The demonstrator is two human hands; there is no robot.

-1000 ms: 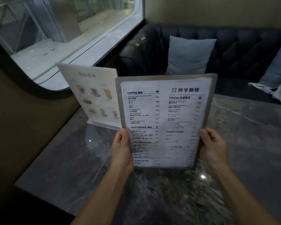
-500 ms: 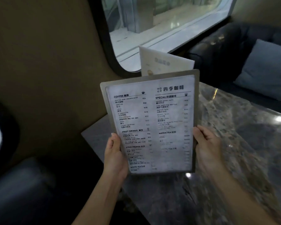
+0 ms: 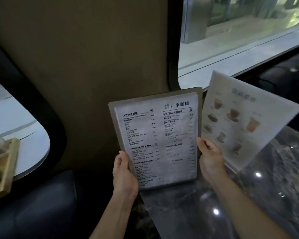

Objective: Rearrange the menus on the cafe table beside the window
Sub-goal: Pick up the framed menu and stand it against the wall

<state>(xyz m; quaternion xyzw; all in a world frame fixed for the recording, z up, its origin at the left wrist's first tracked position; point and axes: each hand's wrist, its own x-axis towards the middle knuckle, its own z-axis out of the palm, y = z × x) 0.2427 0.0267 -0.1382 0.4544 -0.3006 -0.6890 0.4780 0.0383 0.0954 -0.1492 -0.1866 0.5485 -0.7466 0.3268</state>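
Observation:
A grey-framed text menu [image 3: 160,135] with coffee and tea lists is held upright in front of me, over the near left corner of the dark marble table [image 3: 188,209]. My left hand [image 3: 123,171] grips its lower left edge and my right hand [image 3: 210,158] grips its lower right edge. Just right of it a white picture menu [image 3: 245,116] with photos of drinks stands upright on the table by the window, partly hidden behind my right hand.
A large window [image 3: 245,37] runs behind the table, with a tan wall panel [image 3: 97,54] to its left. At the far left is a wooden tray [image 3: 6,169] with glassware on another table. A dark bench seat [image 3: 47,204] lies below left.
My view has swung left, so the picture menu now appears to the right of the held menu and the neighbouring table with the tray has come into sight. Both hands keep the same grip.

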